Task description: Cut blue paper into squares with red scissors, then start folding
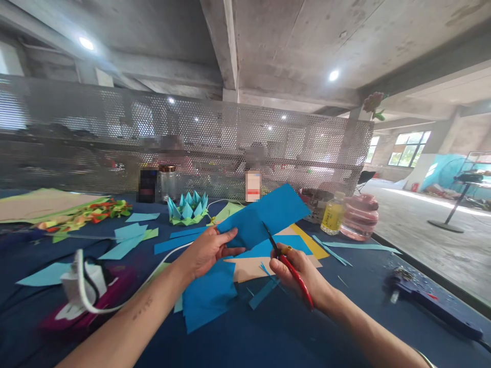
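My left hand [215,248] is closed on the left end of a blue sheet of paper [282,204], thumb on top and fingers beneath. The sheet is tilted, its right end raised. In my right hand [295,266] are scissors [295,281] with red handles; their dark blades meet the lower edge of the sheet near its middle. How wide the blades are parted, I cannot tell. Below my hands lie more blue paper [210,296], peach paper [241,270], a yellow sheet [307,243] and narrow blue offcuts [264,292].
A folded paper lotus [187,208] stands at the back. A glue gun [433,301] lies right, near a yellow-labelled bottle [332,214] and a pink bottle [359,219]. Left are a purple power strip [72,319] with a white cable and light-blue paper pieces [126,240]. A perforated screen [215,133] rises behind.
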{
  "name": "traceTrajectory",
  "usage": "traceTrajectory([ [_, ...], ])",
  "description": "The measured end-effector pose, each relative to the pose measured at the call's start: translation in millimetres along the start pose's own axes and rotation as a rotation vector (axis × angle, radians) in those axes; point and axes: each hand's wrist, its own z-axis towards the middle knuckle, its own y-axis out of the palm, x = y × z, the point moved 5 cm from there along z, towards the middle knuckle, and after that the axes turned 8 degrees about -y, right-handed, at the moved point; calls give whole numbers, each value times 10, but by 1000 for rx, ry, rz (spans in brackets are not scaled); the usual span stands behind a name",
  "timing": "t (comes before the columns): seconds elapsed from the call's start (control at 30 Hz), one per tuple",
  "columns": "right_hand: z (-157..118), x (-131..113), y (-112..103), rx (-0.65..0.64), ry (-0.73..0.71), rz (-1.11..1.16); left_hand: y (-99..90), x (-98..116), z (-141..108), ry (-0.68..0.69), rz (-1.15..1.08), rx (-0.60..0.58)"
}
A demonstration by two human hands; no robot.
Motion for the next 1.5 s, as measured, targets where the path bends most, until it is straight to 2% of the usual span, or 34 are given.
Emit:
traceTrajectory([
  [0.23, -24, 13, 13, 9, 39, -10, -19, -85, 12, -58, -24, 99],
  [0.4, -18, 27, 25, 19, 60, 26, -13, -118, 27, -55, -30, 38],
  [0.67, -19, 128, 46, 109, 145, 41, 14, -107, 22, -44, -52, -30],
  [0.77, -13, 134, 54, 116, 153, 46, -3, -119, 31, -53, -49, -15],
  [0.93, 1, 40, 13, 111, 78, -13, -7, -125, 26, -61, -45, 10],
  [1.13, -25, 44, 32, 36, 70, -8, 8, -150, 28, -49, -21, 6],
  [1.37, -46, 115, 27, 103, 117, 4, 53, -187, 23, -63, 25, -24],
  [1.5, -48, 138, 39, 129, 144, 5, 32, -193, 14, -75, 23, 18],
])
